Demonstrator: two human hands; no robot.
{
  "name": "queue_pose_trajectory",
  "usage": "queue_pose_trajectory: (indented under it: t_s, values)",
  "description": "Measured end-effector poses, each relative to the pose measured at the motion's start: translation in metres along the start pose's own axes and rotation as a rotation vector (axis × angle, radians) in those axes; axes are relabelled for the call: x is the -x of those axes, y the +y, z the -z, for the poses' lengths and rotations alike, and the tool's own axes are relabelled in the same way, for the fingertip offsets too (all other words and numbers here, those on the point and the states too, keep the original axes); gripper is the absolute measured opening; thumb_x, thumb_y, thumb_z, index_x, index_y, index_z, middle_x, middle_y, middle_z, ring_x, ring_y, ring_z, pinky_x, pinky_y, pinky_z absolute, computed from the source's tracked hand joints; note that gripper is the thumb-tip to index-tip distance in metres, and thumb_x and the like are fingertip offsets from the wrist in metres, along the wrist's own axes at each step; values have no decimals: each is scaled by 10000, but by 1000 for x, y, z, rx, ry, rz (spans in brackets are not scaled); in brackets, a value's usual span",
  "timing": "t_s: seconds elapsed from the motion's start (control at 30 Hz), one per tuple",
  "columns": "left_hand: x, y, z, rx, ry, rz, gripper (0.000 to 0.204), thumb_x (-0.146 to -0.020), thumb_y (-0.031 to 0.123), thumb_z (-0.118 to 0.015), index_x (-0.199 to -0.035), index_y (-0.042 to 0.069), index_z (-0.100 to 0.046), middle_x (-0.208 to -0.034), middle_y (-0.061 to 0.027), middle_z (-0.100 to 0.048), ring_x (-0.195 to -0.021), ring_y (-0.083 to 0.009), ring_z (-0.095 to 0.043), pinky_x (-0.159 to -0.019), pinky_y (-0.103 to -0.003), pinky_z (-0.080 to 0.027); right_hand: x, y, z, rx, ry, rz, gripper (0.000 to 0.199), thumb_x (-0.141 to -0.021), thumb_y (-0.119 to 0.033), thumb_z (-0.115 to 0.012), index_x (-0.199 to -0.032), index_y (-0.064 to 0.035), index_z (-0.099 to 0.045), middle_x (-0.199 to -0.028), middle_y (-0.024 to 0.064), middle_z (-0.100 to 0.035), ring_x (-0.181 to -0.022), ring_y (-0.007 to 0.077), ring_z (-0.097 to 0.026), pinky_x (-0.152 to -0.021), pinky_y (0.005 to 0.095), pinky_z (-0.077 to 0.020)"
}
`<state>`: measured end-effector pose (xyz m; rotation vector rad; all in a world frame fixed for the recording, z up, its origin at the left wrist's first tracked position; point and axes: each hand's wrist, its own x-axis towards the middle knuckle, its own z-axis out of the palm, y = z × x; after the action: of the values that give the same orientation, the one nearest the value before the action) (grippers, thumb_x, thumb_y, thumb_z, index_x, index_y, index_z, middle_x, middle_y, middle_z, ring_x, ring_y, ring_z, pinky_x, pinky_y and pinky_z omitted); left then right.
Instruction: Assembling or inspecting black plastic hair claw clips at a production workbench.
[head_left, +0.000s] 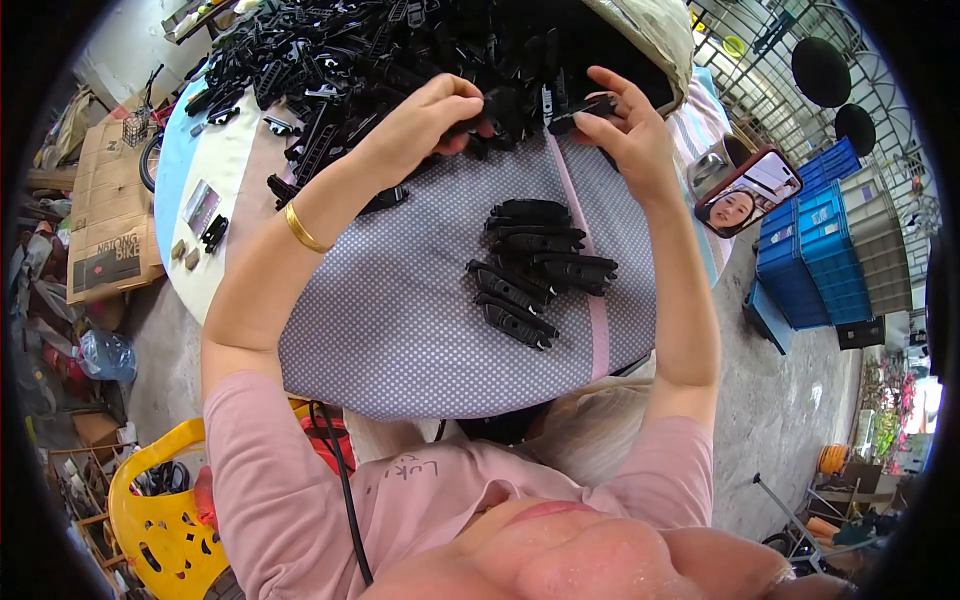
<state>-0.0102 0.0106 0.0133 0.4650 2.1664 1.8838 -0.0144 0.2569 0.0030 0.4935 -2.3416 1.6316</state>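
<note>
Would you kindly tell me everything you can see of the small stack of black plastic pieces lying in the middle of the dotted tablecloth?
The stack of black plastic pieces holds roughly eight or nine long, narrow, flat parts of dark, slightly glossy plastic, some with a small slot or raised rib. They lie overlapping, fanned in a loose column, most pointing left to right. The stack rests on the grey dotted tablecloth, just left of its pink stripe, apart from the big heap of black parts farther back. Neither hand touches it.

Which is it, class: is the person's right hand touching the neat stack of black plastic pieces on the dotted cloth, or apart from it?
Apart. The head view shows the right hand raised near the big heap, with bare dotted cloth between it and the stack.
</note>
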Motion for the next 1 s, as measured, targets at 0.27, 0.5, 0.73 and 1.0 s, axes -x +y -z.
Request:
queue_pose_trajectory:
  t_s: [0.27, 0.5, 0.73, 1.0]
  values:
    - [3, 0, -12, 346, -131, 198, 332, -958, 273, -381, -1062, 8, -552, -946, -121, -596, -765, -128, -525, -704, -261, -466, 19, -23, -30, -169, -171, 193, 312, -712, 0, -708, -1008, -18, -611, -915, 28, -622, -856, 101, -583, -794, 230, -464]
    - [3, -5, -11, 140, -179, 123, 378, -920, 323, -482, -1112, 3, -541, -906, -84, -577, -791, -135, -542, -716, -250, -478, 20, -14, -40, 90, -128, 375, 301, -673, -38, -739, -958, -32, -644, -926, 34, -634, -797, 99, -573, -655, 221, -448]
    - [7, -4, -11, -221, -172, -165, 440, -824, 148, -629, -1206, -17, -486, -1006, -117, -606, -893, -156, -587, -813, -259, -483, 21, -16, -39, 304, -56, 512, 307, -632, -36, -755, -921, -62, -656, -948, 42, -643, -895, 161, -572, -702, 253, -458]
    - [6, 1, -9, -404, -147, -322, 416, -759, 46, -649, -1147, -43, -528, -1026, -132, -612, -922, -187, -601, -835, -277, -481, 22, -21, -42, 198, -25, 438, 410, -641, -106, -759, -1018, -44, -612, -1001, 77, -621, -959, 197, -571, -823, 292, -454]
